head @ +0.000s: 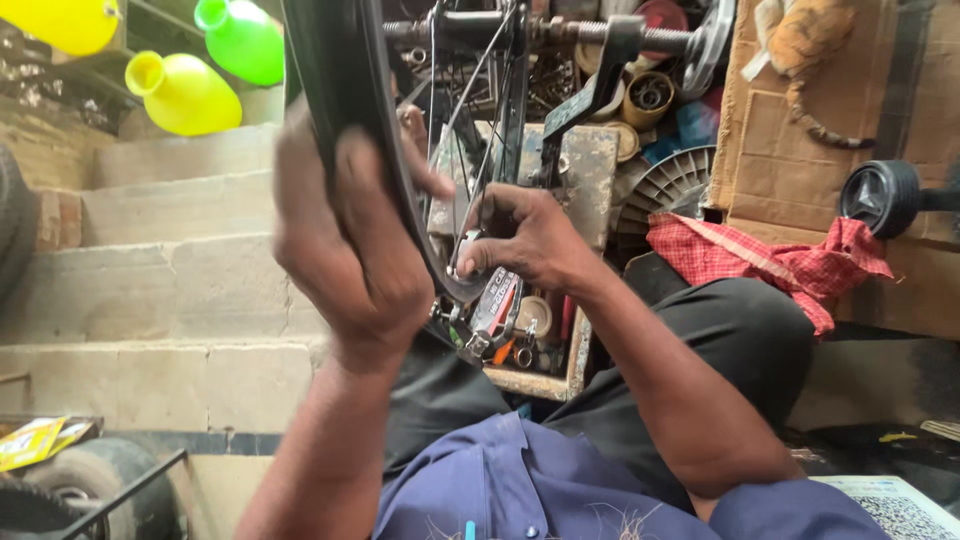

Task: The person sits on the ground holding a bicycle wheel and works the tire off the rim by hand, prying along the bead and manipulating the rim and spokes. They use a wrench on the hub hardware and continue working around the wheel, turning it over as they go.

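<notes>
A black bicycle wheel rim (350, 90) with thin spokes stands upright in front of me. My left hand (340, 230) wraps around the rim's outer edge, thumb across it. My right hand (525, 240) reaches in among the spokes and pinches a small metal part (462, 262) at the rim's inner side. The wheel's axle (560, 35) runs across the top. Below the hands sits a wooden box (545, 380) with several small tools and parts. My legs in dark trousers show at the bottom.
Concrete steps (150, 290) rise on the left, with yellow and green plastic jugs (215, 70) above. A red checked cloth (770, 260), cardboard (790, 160) and a small black wheel (880, 197) lie to the right. Tyres (90, 480) sit at bottom left.
</notes>
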The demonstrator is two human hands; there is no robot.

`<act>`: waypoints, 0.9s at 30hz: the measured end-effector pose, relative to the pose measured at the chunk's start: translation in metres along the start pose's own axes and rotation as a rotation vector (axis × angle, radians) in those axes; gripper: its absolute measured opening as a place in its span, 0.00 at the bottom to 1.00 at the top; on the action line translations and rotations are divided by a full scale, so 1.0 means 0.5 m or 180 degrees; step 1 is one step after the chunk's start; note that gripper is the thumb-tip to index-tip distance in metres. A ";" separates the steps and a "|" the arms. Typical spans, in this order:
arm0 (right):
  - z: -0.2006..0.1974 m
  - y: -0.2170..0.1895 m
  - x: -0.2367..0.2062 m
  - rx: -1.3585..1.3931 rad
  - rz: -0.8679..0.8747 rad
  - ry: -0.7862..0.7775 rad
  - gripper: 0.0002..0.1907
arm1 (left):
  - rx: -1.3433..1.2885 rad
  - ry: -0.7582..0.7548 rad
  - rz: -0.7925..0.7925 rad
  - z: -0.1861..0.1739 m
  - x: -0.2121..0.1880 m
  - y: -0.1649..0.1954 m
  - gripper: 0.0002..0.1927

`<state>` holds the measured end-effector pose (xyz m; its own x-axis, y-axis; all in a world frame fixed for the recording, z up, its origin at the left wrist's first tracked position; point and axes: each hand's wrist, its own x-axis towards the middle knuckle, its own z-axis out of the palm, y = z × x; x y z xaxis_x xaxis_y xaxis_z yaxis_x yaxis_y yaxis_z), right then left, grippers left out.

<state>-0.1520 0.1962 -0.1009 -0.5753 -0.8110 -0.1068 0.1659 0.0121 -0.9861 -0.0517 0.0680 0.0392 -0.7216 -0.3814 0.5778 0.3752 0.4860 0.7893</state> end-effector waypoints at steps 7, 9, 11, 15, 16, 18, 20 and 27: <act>0.036 -0.050 -0.005 -0.1580 0.0107 0.0831 0.10 | -0.0335 0.0028 0.0053 0.006 -0.065 -0.052 0.18; 0.057 -0.069 -0.010 -0.2295 0.0021 0.1332 0.10 | -0.0385 0.0066 0.0034 0.010 -0.072 -0.060 0.18; 0.056 -0.077 -0.013 -0.2250 -0.0022 0.1381 0.11 | -0.0434 0.0109 -0.0006 0.012 -0.080 -0.063 0.18; -0.011 -0.053 -0.010 -0.0836 0.0460 0.0708 0.17 | -0.0311 0.0072 0.0013 0.005 -0.096 -0.068 0.18; -0.025 -0.040 -0.010 -0.0952 0.0263 0.1021 0.16 | -0.0323 0.0093 0.0012 0.005 -0.100 -0.070 0.18; -0.034 -0.012 -0.011 -0.0952 0.0205 0.1250 0.16 | -0.0371 0.0149 -0.0004 0.009 -0.107 -0.074 0.19; -0.027 0.008 -0.005 -0.0714 0.0472 0.1101 0.17 | -0.0425 0.0196 -0.0024 0.015 -0.111 -0.076 0.19; -0.017 0.013 0.012 -0.1082 0.0318 0.0304 0.16 | -0.0392 0.0132 0.0008 0.014 -0.105 -0.073 0.19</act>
<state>-0.1612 0.1967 -0.1092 -0.6447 -0.7378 -0.2002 -0.0414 0.2952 -0.9545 -0.0316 0.0760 -0.0214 -0.6969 -0.4138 0.5858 0.4473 0.3876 0.8060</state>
